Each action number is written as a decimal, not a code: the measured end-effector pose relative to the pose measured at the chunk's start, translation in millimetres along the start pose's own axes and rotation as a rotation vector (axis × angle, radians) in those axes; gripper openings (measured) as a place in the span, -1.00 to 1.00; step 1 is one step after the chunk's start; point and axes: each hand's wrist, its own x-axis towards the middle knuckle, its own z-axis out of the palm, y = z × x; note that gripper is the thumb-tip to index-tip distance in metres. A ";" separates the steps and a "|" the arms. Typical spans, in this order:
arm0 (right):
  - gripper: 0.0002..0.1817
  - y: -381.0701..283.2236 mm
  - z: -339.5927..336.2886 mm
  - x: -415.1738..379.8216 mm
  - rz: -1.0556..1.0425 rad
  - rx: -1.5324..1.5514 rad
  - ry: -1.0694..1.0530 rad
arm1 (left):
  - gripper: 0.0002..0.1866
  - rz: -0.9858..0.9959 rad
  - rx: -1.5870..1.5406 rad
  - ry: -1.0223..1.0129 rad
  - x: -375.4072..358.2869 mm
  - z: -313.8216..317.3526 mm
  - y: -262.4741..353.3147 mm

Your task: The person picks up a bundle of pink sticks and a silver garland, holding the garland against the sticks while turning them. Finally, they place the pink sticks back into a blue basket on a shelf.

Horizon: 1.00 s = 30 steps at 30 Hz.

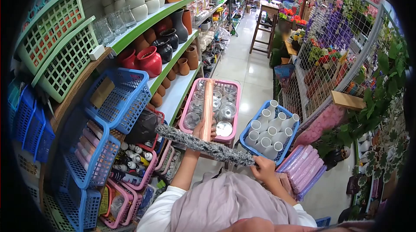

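My left hand (203, 131) is closed around a long copper-pink bundle of thin, shiny strands (208, 102), held upright in front of the pink basket (187, 102). Several clear round glass containers (227, 110) fill that basket. In my right hand (262, 168) is the end of a fuzzy grey-and-silver tinsel-like length (203, 144). It slants across below the copper-pink bundle, over my left wrist, and its far end reaches the left shelves. Part of my left hand's fingers is hidden behind the bundle.
A blue basket (243, 142) of white vases (277, 121) stands right of the pink one. Purple-pink wrapped packs (305, 169) lie nearby. Shelves of pots (149, 61) and stacked baskets (93, 158) line the left. A wire rack (318, 54) with artificial flowers stands right; a wooden stool (261, 30) is ahead.
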 end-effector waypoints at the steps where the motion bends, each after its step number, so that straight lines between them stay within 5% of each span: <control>1: -0.65 -0.2 -0.9 1.5 0.019 -0.011 -0.010 | -0.29 -0.006 0.008 -0.040 2.0 -8.0 -2.4; 8: -0.64 5.4 0.8 6.3 0.015 0.036 -0.011 | -0.16 -0.092 -0.026 -0.054 -9.8 26.6 -5.8; 12: -0.68 21.5 -0.6 14.5 0.001 0.021 0.037 | -0.27 -0.107 0.172 -0.046 -5.2 -0.7 -4.4; 13: -0.70 25.2 0.8 17.9 0.072 0.029 0.086 | -0.34 -0.103 0.314 0.285 -15.6 21.0 -8.9; 17: -0.72 28.6 0.3 29.1 0.221 0.027 0.161 | -0.41 -0.266 0.221 0.095 -19.8 0.6 -9.4; 19: -0.72 28.5 1.1 21.4 0.047 0.053 0.076 | -0.40 -0.194 0.352 0.327 -22.5 -1.0 -12.5; 20: -0.72 28.0 0.7 18.7 -0.039 0.066 0.034 | -0.40 -0.192 0.353 0.326 -22.0 -3.5 -10.5; 22: -0.68 27.8 -4.0 18.6 -0.141 0.033 -0.025 | -0.38 -0.339 -0.050 -0.114 -21.4 -8.2 -4.5; 24: -0.66 37.5 -2.4 20.8 -0.161 -0.032 0.008 | -0.38 -0.348 -0.047 -0.134 -23.9 -15.8 -3.5; 26: -0.71 46.8 -1.7 30.1 -0.054 -0.030 0.049 | -0.39 -0.337 0.117 0.110 -27.0 -29.6 -5.4; 30: -0.81 56.2 -2.1 49.4 0.214 -0.024 0.263 | -0.41 -0.298 0.165 0.017 -40.9 -2.6 -14.5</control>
